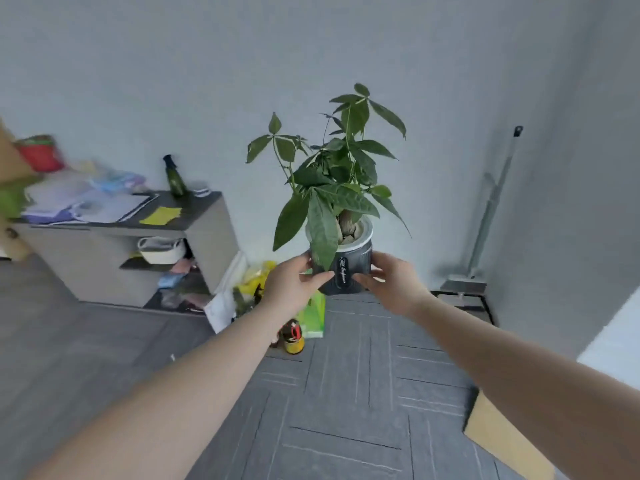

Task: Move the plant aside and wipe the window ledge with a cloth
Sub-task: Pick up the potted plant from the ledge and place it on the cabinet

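Observation:
A green leafy plant (332, 174) grows in a dark ribbed pot (349, 268) with a white rim and a black label. I hold the pot in the air at arm's length, above a grey carpeted floor. My left hand (294, 282) grips its left side and my right hand (394, 285) grips its right side. A yellow cloth (161, 215) lies flat on the dark top of a low cabinet at the left. A pale surface (613, 344) at the right edge may be the window ledge; I cannot tell.
The low cabinet (207, 230) holds papers, a green spray bottle (175, 176) and a white basket. Bags and a bottle (292, 337) clutter the floor beside it. A mop (485, 216) leans in the right corner. A cardboard box (502, 434) sits at the lower right.

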`<state>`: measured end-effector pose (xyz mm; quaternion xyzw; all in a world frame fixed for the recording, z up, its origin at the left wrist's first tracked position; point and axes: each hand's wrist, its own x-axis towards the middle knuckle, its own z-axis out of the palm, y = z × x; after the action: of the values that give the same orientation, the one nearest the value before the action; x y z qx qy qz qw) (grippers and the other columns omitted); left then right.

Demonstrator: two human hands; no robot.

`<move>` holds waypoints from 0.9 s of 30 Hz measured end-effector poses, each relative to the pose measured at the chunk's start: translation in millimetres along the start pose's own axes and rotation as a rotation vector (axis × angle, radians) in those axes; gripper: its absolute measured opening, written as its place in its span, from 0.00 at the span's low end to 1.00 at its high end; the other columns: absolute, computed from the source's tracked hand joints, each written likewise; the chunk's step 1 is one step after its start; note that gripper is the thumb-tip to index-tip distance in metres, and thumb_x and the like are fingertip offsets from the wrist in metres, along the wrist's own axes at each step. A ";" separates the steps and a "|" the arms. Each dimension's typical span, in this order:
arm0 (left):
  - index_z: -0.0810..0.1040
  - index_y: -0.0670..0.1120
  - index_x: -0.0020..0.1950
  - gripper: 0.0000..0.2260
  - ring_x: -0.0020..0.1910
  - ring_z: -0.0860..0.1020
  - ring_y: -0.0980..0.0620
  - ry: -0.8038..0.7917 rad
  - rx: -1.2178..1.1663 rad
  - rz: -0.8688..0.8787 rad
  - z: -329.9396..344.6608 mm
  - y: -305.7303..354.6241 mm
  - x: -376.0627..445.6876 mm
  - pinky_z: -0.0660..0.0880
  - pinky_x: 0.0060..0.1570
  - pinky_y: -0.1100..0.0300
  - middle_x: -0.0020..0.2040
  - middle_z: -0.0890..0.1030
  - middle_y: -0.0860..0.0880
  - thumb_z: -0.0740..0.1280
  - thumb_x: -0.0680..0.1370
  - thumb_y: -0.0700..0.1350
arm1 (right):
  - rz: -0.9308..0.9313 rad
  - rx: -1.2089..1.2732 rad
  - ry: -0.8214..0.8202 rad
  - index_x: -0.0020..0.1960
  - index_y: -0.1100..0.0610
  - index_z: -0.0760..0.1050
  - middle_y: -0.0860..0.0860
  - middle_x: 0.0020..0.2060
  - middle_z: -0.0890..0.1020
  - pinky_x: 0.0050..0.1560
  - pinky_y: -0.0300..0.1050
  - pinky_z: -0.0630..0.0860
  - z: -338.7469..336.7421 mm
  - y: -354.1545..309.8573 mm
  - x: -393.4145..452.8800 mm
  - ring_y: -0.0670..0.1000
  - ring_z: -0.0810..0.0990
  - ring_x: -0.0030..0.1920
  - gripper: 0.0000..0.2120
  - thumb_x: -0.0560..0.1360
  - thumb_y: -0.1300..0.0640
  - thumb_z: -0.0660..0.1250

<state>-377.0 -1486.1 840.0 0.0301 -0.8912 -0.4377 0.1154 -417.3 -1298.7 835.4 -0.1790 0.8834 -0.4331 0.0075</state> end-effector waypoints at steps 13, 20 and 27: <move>0.80 0.46 0.58 0.13 0.47 0.79 0.55 0.366 0.217 -0.360 -194.8 -181.5 135.2 0.67 0.37 0.75 0.46 0.83 0.52 0.71 0.75 0.49 | -0.314 0.068 -0.431 0.64 0.54 0.74 0.49 0.58 0.82 0.57 0.39 0.72 234.9 -112.8 278.1 0.49 0.80 0.59 0.17 0.77 0.54 0.68; 0.81 0.50 0.57 0.12 0.40 0.77 0.60 0.389 0.164 -0.437 -273.9 -278.0 208.0 0.69 0.38 0.80 0.44 0.80 0.55 0.72 0.74 0.48 | -0.324 0.115 -0.523 0.66 0.54 0.73 0.48 0.60 0.81 0.58 0.39 0.72 334.4 -161.5 383.8 0.49 0.79 0.61 0.18 0.76 0.58 0.68; 0.81 0.48 0.59 0.15 0.36 0.75 0.71 0.345 0.077 -0.368 -350.5 -382.1 320.4 0.68 0.37 0.82 0.48 0.84 0.53 0.73 0.73 0.46 | -0.260 0.053 -0.457 0.65 0.53 0.74 0.48 0.59 0.82 0.60 0.42 0.72 423.5 -200.5 504.0 0.49 0.80 0.60 0.18 0.76 0.57 0.68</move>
<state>-625.1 -2041.7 803.6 0.2702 -0.8539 -0.4055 0.1828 -755.6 -1896.7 796.2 -0.3839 0.8166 -0.4018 0.1558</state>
